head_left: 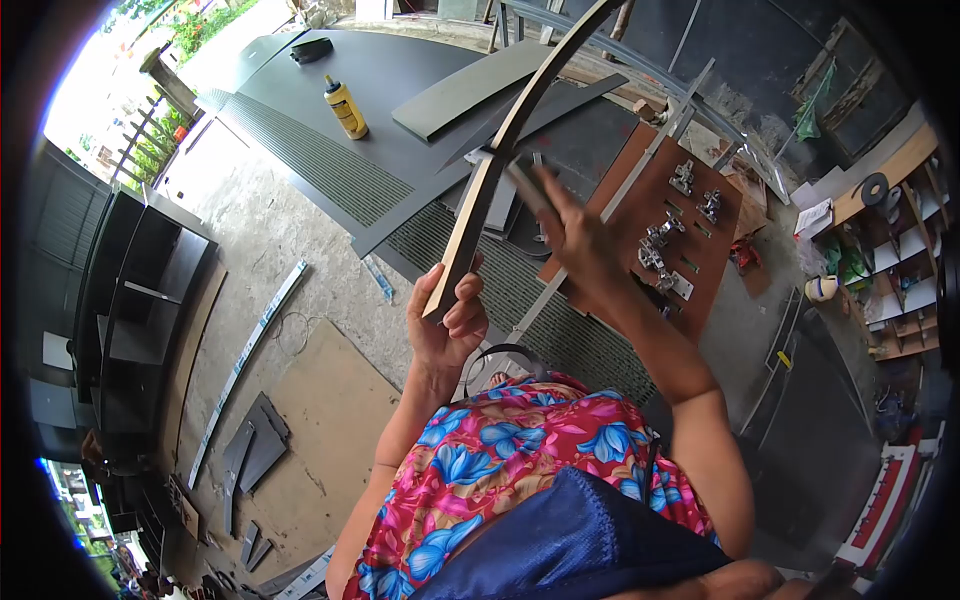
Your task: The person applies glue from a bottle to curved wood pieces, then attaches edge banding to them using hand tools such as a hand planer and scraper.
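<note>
My left hand (448, 318) grips the near end of a long narrow strip of board (470, 225), with a pale wood-coloured edge and a dark face. The strip slants up and away from me past the top of the view. My right hand (578, 235) is closed around a slim greyish hand tool (530, 190), partly blurred. The tool's front end meets the strip at about mid-length; its exact kind I cannot make out. A thin dark band (505, 350) loops below my left hand, near my clothing.
A dark-topped work surface (300, 120) bears a yellow bottle (346, 107), a black tape roll (311, 50) and grey board pieces (470, 90). Metal hinges (660, 245) lie on a brown panel (625, 180) at right. A black cabinet (140, 310) stands left; offcuts (250, 450) lie on the floor.
</note>
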The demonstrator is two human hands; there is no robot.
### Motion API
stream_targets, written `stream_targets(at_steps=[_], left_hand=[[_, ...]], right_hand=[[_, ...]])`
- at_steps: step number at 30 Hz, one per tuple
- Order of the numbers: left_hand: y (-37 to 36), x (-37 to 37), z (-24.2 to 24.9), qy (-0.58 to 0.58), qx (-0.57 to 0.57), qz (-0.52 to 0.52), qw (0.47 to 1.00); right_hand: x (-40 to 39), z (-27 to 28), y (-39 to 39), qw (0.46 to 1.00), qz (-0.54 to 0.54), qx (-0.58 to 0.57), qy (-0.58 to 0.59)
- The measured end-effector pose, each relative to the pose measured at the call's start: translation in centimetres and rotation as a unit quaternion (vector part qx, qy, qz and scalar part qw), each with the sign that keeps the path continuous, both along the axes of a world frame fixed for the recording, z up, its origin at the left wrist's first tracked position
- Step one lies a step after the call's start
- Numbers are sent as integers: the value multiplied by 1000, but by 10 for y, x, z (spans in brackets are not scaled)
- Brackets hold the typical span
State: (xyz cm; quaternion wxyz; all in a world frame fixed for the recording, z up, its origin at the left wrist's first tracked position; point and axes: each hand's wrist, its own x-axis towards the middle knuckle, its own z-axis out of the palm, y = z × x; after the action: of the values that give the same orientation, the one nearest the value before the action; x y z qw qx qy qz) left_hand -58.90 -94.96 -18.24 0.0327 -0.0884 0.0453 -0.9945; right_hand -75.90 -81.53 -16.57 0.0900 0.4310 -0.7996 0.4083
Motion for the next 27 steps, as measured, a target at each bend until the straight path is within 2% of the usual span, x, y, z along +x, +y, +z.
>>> stream_targets(at_steps=[2,5,6,9,10,13,16,19,20,23,26,27], left_hand=[[-2,0,-1,-6,19,5,1000],[1,0,4,4,36,-1,999],[0,0,3,16,45,-6,999],[-4,1,2,25,40,1,999],[-5,3,1,26,21,6,999],[-4,8,-4,23,-2,14,1000],[-3,7,3,16,17,16,1000],[-8,7,1,26,23,17,999],[-9,7,1,23,25,22,999],[-9,12,1,6,24,40,999],[-7,16,2,5,11,42,999],[-8,19,-1,20,17,34,999]], right_hand=[[9,11,3,996,51,20,-67],[-27,25,-6,987,-67,85,-119],[-39,15,-8,993,-63,33,-91],[-11,-10,-15,995,54,-73,42],[13,7,-7,995,51,-2,-86],[-14,11,-10,986,40,39,-155],[-32,21,-21,993,-6,3,-121],[2,17,-16,982,49,52,-177],[19,21,-6,978,106,36,-175],[27,25,-3,971,159,37,-174],[6,35,-16,968,52,76,-235],[11,32,-14,972,83,52,-215]])
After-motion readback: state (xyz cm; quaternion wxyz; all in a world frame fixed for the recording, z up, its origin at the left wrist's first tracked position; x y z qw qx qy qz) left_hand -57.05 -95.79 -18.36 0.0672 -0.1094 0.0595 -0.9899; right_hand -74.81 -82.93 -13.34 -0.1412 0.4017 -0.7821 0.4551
